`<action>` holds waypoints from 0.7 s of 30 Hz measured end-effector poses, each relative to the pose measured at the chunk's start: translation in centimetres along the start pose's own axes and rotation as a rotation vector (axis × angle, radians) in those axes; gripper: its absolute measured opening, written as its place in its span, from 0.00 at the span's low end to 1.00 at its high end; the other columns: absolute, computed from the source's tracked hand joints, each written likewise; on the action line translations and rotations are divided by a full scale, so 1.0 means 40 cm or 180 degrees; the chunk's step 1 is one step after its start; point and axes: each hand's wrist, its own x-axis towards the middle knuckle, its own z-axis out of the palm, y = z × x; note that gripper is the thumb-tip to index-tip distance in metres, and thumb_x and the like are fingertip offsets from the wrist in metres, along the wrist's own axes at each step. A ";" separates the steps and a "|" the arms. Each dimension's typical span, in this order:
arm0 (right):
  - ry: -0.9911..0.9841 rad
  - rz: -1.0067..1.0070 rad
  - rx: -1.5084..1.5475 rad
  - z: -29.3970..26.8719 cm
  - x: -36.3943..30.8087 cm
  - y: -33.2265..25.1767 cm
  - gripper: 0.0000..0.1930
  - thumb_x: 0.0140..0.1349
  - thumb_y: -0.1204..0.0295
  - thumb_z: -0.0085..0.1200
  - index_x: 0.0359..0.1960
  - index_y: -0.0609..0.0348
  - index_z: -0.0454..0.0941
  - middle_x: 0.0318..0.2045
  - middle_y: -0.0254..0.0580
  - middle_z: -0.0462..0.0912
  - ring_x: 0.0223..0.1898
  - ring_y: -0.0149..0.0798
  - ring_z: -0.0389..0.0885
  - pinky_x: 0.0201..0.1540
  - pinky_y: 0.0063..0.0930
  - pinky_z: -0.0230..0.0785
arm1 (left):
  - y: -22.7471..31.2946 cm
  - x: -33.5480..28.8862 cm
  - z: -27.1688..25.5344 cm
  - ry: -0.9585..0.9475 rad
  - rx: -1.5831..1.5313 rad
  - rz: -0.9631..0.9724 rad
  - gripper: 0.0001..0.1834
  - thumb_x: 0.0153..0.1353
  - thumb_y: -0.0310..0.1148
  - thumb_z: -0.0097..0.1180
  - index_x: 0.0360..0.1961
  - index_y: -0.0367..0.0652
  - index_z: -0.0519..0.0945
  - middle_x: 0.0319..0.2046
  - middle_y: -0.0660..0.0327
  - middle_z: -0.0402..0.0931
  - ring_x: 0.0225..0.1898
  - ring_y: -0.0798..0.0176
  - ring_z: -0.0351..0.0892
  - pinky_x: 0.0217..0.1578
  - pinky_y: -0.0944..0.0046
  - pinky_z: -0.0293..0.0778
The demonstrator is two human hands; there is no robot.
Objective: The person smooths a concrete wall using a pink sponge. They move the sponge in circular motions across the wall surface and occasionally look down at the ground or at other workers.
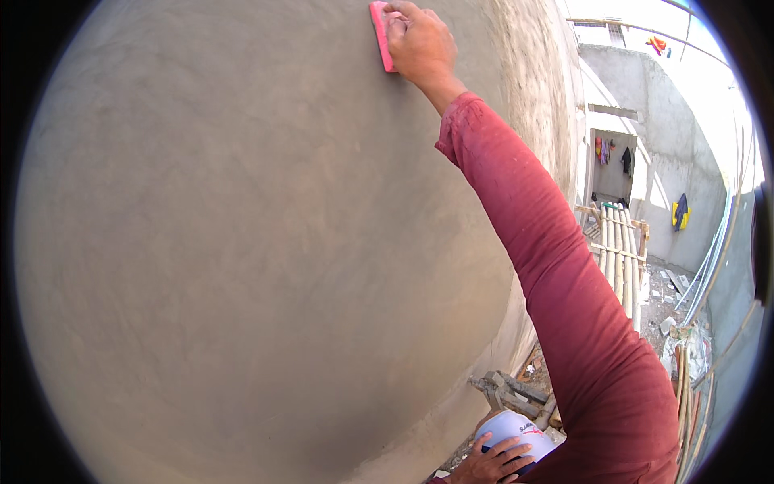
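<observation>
High on the grey plastered wall (242, 226), my right hand (423, 44) is closed round a pink plastering float (382, 36). The float's flat face lies against the plaster, and my hand partly covers it. My right arm, in a dark red sleeve, stretches up across the view. Low in the view, my left hand (490, 463) lies with fingers spread on white and dark blue cloth (516, 431), which looks like clothing over my leg. Nothing shows in that hand.
The wall's rough right edge (536, 73) runs down beside my arm. Beyond it stands a platform of bamboo poles (619, 250). Broken blocks and wood (516, 395) lie below, near my left hand. Rubble (665, 298) and leaning poles (685, 395) are at the right.
</observation>
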 end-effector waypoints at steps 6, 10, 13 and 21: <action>-0.0134 0.0401 0.0122 0.006 -0.144 -0.015 0.14 0.77 0.61 0.53 0.58 0.38 0.89 0.47 0.47 0.87 0.50 0.53 0.88 0.51 0.50 0.81 | 0.019 -0.011 -0.024 0.0543 -0.0189 -0.0104 0.29 0.69 0.51 0.59 0.71 0.68 0.78 0.79 0.67 0.65 0.83 0.53 0.56 0.62 0.04 0.57; 0.0022 -0.0297 0.0191 0.016 -0.015 -0.173 0.15 0.75 0.62 0.54 0.56 0.40 0.91 0.43 0.45 0.89 0.48 0.52 0.88 0.55 0.47 0.81 | 0.024 -0.004 -0.023 0.0644 -0.0095 -0.0130 0.29 0.68 0.52 0.62 0.70 0.68 0.78 0.77 0.67 0.67 0.82 0.52 0.58 0.63 0.04 0.57; 0.0145 0.0813 -0.0068 0.016 0.079 -0.071 0.15 0.75 0.63 0.53 0.55 0.39 0.91 0.41 0.45 0.89 0.47 0.51 0.88 0.53 0.47 0.81 | 0.012 0.000 -0.017 0.0596 -0.0011 -0.0094 0.29 0.67 0.52 0.63 0.70 0.68 0.79 0.76 0.66 0.68 0.81 0.52 0.60 0.63 0.04 0.57; -0.0009 -0.0061 0.0229 0.027 -0.034 -0.201 0.13 0.73 0.65 0.56 0.53 0.36 0.90 0.42 0.41 0.88 0.46 0.48 0.89 0.50 0.46 0.81 | 0.014 -0.023 -0.067 0.0550 -0.0088 -0.0114 0.29 0.68 0.52 0.63 0.71 0.66 0.78 0.76 0.65 0.68 0.84 0.54 0.56 0.64 0.04 0.55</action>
